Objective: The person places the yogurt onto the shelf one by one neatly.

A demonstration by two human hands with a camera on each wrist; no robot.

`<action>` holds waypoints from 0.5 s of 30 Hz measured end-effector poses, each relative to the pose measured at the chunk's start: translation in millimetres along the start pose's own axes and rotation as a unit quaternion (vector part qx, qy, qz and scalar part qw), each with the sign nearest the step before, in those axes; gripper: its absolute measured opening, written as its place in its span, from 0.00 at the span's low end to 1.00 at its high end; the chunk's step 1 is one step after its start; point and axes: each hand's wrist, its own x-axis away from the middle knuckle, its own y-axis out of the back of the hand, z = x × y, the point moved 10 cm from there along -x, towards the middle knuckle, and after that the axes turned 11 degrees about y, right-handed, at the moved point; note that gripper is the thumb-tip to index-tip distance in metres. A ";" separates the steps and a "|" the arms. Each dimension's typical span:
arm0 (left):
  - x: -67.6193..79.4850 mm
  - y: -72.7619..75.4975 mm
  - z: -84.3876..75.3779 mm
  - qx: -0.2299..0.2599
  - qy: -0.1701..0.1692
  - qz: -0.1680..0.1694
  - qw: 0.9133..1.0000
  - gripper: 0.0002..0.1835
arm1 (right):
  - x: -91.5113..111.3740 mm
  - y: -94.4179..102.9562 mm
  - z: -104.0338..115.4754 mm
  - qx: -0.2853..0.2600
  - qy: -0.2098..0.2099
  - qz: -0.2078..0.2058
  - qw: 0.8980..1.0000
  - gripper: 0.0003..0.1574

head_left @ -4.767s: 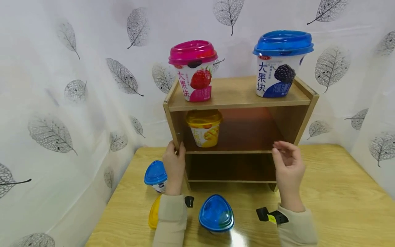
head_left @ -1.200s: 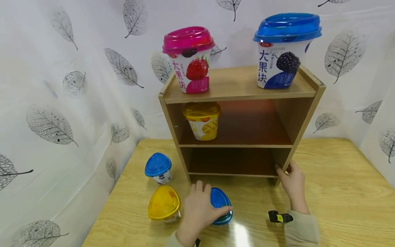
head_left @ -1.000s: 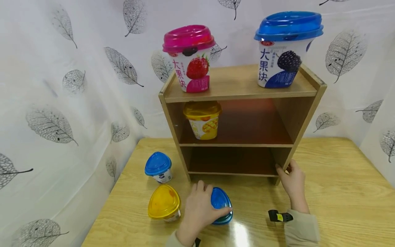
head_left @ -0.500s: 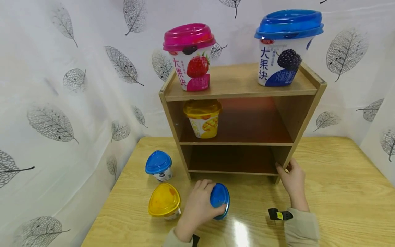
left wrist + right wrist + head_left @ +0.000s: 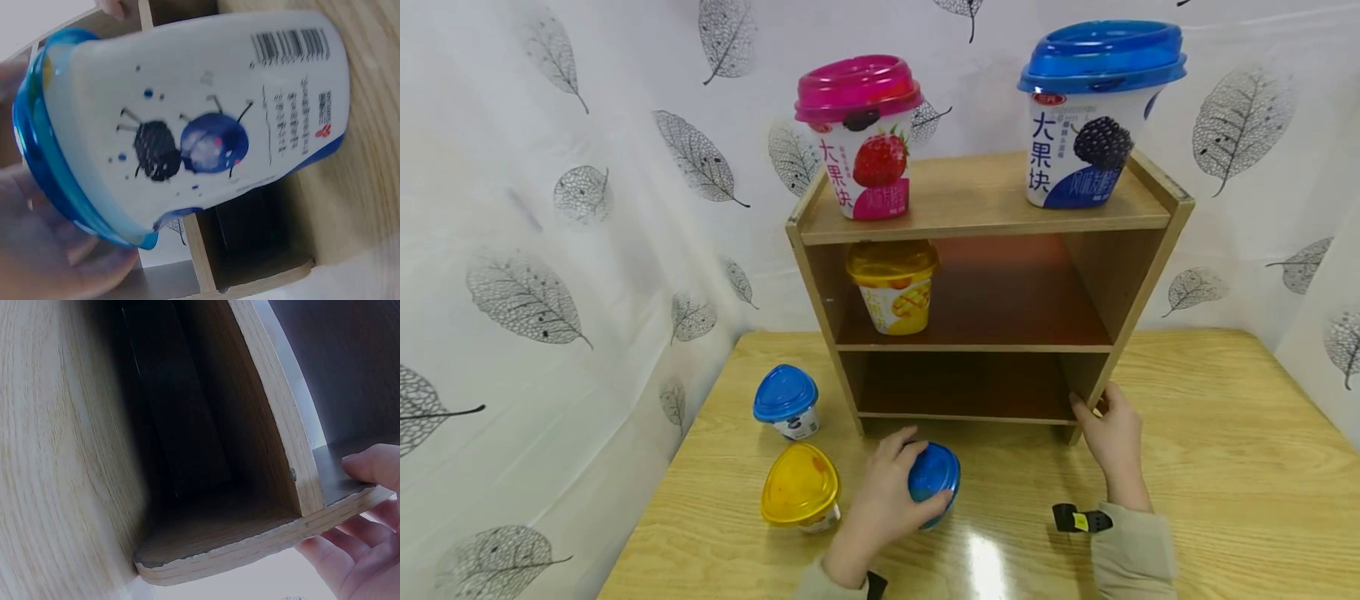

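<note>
My left hand (image 5: 883,492) holds a yogurt cup (image 5: 206,106) with a blue lid by its lid, in front of the wooden shelf (image 5: 985,346). Blackberry and blueberry pictures and a barcode show on that cup's side in the left wrist view. My right hand (image 5: 1108,433) grips the lower right side panel of the shelf, thumb inside and fingers outside, as the right wrist view shows. On the shelf's top stand a pink-lidded strawberry yogurt cup (image 5: 872,171) and a blue-lidded blackberry yogurt cup (image 5: 1078,146). A yellow-lidded yogurt cup (image 5: 898,304) stands on the middle level, at the left.
Left of my left hand, another yellow-lidded cup (image 5: 801,487) and another blue-lidded cup (image 5: 786,400) stand on the wooden table (image 5: 1232,467). A white curtain (image 5: 610,167) with leaf prints hangs behind and to the left.
My left hand has gone from the shelf's left side to the front blue-lidded cup, which has since turned and shifted slightly. My right hand has moved down onto the right side panel.
</note>
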 end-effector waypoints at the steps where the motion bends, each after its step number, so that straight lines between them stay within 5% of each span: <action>1: 0.3 1.0 2.2 0.000 0.013 -0.007 1.000 0.35 | -0.1 -0.3 -0.2 0.000 -0.001 0.001 1.000 0.19; 7: 1.5 6.7 9.2 -0.066 0.060 -0.055 0.994 0.45 | 0.4 -0.9 -1.0 -0.004 -0.003 0.001 1.000 0.20; 15: 0.9 3.6 10.6 -0.084 0.058 -0.048 0.994 0.40 | 0.2 -0.3 -1.0 0.001 -0.006 0.002 1.000 0.20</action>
